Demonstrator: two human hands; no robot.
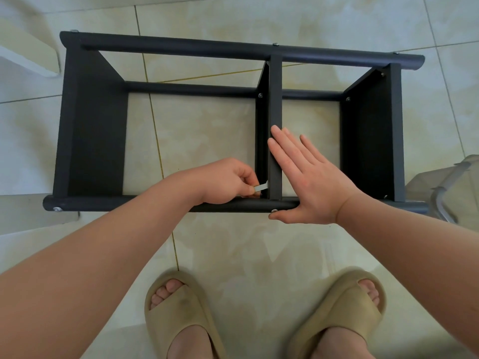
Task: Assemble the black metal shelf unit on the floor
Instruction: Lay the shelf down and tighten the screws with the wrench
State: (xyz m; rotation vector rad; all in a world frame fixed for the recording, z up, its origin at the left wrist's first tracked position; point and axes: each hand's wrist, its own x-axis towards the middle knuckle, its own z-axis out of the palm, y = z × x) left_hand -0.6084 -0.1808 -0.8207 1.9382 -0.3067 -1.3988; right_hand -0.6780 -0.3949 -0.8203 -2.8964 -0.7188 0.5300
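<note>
Left hand [228, 180] pinches a small flat silver metal wrench [260, 188] between thumb and curled fingers, its tip at the joint of the matte black centre panel [275, 99] and the near round black tube [129, 203]. Right hand [311, 177], at 3 o'clock of the left, lies open, straight fingers flat on the panel edge, thumb against the tube. The black metal shelf unit [93, 120] lies at 12 o'clock of two beige foam slippers [181, 314], on glossy cream floor tiles [259, 255]

Single head-worn wide-angle view, looking steeply down from close above, shelf frame [233, 120] centred, feet [264, 314] at bottom edge
</note>
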